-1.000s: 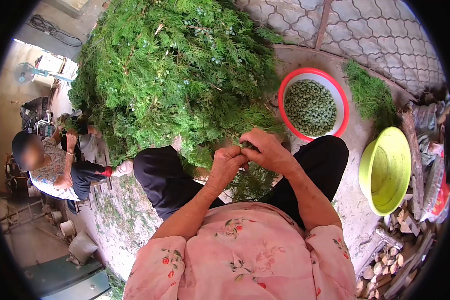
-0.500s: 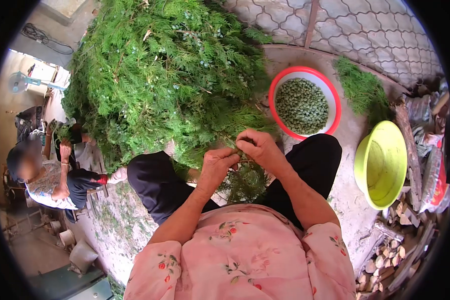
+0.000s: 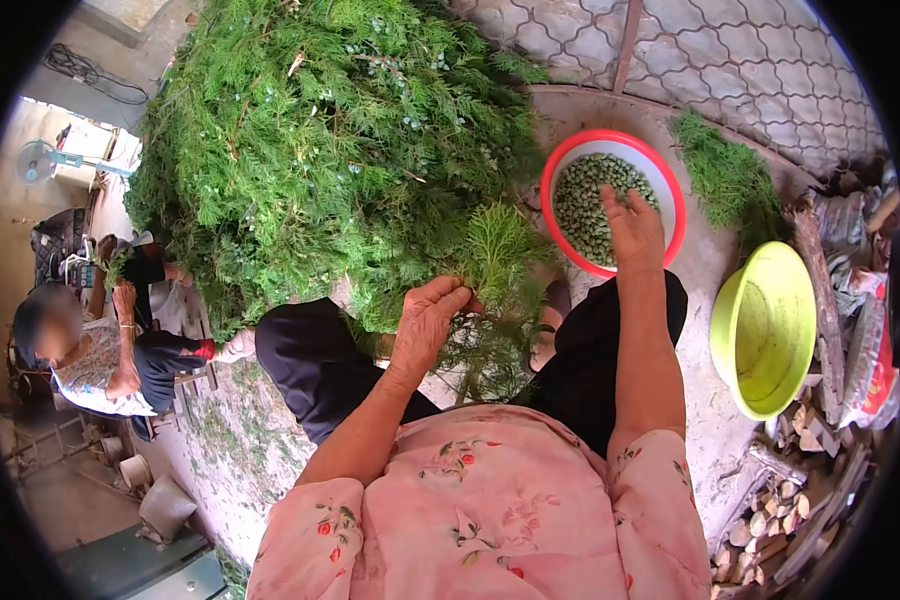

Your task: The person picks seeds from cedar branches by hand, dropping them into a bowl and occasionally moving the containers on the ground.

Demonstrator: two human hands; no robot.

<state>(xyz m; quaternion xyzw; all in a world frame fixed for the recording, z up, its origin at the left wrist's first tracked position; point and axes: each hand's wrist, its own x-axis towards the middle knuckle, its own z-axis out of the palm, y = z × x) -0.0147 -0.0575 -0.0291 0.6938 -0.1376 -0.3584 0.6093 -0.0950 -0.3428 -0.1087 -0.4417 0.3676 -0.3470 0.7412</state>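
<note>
My left hand (image 3: 425, 322) is closed on a green cypress sprig (image 3: 497, 248), pinched between thumb and fingers above my lap. Feathery leaves of it spread up and to the right, with more foliage hanging below. My right hand (image 3: 637, 232) reaches over the near side of a white basin with a red rim (image 3: 679, 205). Its fingers are spread, and nothing shows in them. Small round green cones (image 3: 582, 205) fill much of the basin. Just beyond my left hand rises a big heap of cypress branches (image 3: 320, 170), dotted with pale bluish cones.
To the right stands a yellow-green basin (image 3: 770, 340), near a log (image 3: 813, 300) and stacked firewood (image 3: 770, 525). A loose cypress branch (image 3: 725, 175) lies by the wire mesh (image 3: 740, 75). On the left, another person (image 3: 100, 355) sits holding some greenery.
My right hand has left the sprig and moved right, over the basin of cones, its fingers now spread. My left hand still grips the sprig, whose leafy end now shows upright.
</note>
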